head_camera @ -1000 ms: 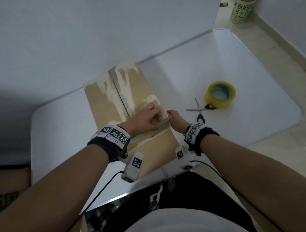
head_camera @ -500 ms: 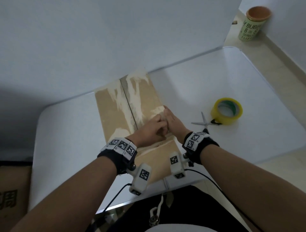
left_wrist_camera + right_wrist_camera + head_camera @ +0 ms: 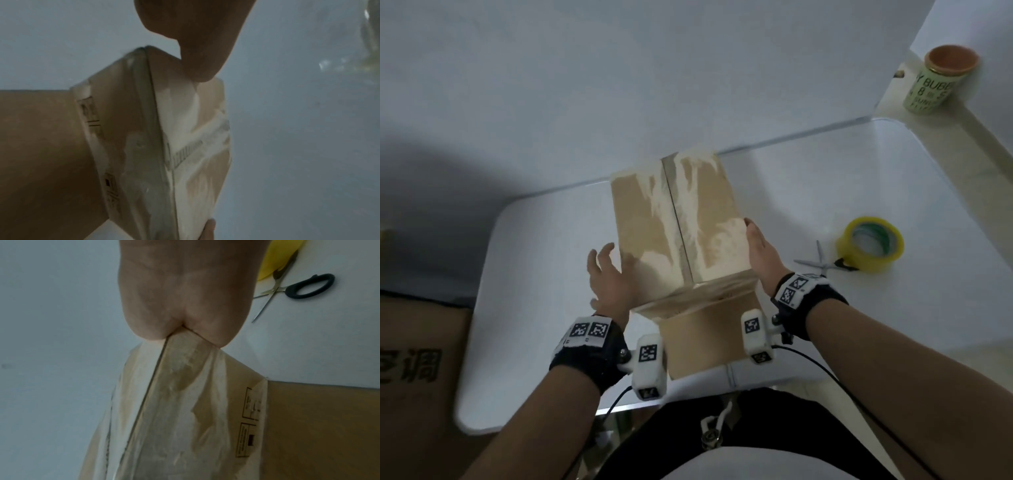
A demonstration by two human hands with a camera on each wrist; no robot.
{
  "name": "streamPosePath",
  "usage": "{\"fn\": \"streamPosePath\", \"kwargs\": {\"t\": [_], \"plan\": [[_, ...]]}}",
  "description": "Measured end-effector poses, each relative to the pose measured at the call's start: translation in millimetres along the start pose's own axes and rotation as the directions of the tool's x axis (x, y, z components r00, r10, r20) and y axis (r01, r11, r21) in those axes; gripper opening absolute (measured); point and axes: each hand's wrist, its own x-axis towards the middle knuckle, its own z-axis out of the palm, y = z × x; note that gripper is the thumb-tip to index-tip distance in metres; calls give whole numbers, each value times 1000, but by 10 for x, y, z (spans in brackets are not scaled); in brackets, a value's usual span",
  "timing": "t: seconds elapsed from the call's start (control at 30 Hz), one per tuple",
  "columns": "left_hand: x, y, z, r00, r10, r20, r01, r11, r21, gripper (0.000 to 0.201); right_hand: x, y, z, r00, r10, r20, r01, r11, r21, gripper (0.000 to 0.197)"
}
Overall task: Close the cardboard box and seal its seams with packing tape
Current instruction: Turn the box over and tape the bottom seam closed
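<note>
Overhead, cardboard box (image 3: 681,240) shows torn, taped flaps.

- My box (image 3: 678,236) is brown cardboard with pale whitish torn patches and small black printed symbols.
- The tape roll (image 3: 870,249) is yellow.
- The scissors (image 3: 296,288) have black handles and silver blades.
- My wristbands (image 3: 808,294) are black with black-and-white square markers.
- The table (image 3: 859,178) is white.
</note>
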Motion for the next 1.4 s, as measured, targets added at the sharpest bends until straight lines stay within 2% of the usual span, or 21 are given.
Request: {"fn": "streamPosePath", "kwargs": {"t": [0.07,0.1,0.17,0.3,0.4,0.47,0.53,0.6,0.63,0.7,0.77,0.83,0.87,0.93,0.97,1.03,1.1,1.2,1.3,1.37,1.4], "plan": [[-22,-122,40,988,-133,82,149,959,-240,56,-25,15,49,998,57,30,-57,998,5,56],[-25,-144,51,978,-184,102,206,934,-291,60,-44,23,79,995,88,42,-88,996,-2,60],[-30,-127,58,970,-230,76,242,934,-261,68,-84,21,121,992,119,46,-118,993,-26,63],[47,-124,30,975,-219,35,220,941,-255,78,-110,-8,157,993,97,66,-91,992,-86,59],[307,-135,-129,982,-189,3,187,967,-173,76,-83,-8,195,985,81,152,-67,993,-95,52],[490,-213,-325,981,-191,-39,187,977,-100,70,-106,-52,208,952,151,265,-121,985,-126,54],[605,-327,-542,967,-209,-146,208,978,-22,56,-82,-128,232,916,199,349,-131,969,-207,60],[614,-341,-684,954,-131,-269,170,977,129,45,-26,-224,297,918,198,344,-111,960,-257,66],[587,-268,-684,960,-49,-275,107,974,200,42,31,-261,342,938,171,301,-92,961,-260,67],[506,-30,-573,981,100,-167,-49,958,284,41,137,-383,441,979,64,194,-4,954,-298,64],[393,191,-383,978,205,37,-204,910,360,46,245,-534,514,986,-102,135,147,913,-380,54],[315,318,-222,942,242,232,-321,851,416,52,383,-682,568,972,-201,121,234,852,-468,51],[307,342,-179,931,225,289,-337,834,437,53,472,-731,587,968,-215,127,249,828,-503,55],[306,378,-196,941,149,304,-284,836,469,58,651,-805,610,968,-205,147,252,797,-549,62],[321,373,-234,960,97,263,-217,850,481,63,743,-832,625,969,-196,150,247,781,-574,64],[345,314,-367,992,-48,114,-9,892,451,63,910,-866,660,971,-188,144,237,744,-624,66],[371,163,-524,977,-211,-16,202,904,377,60,1048,-896,661,972,-195,132,231,678,-698,68],[396,-113,-699,917,-398,30,381,895,231,75,1124,-930,590,962,-196,192,268,525,-808,67],[443,-256,-719,895,-430,118,435,900,-22,81,1054,-992,500,970,-219,106,202,481,-853,57],[444,-218,-707,912,-407,54,410,910,-65,83,970,-971,419,980,-200,17,109,455,-884,51],[444,-184,-707,918,-397,15,397,915,-76,83,917,-931,372,983,-183,13,95,451,-887,49]]}}
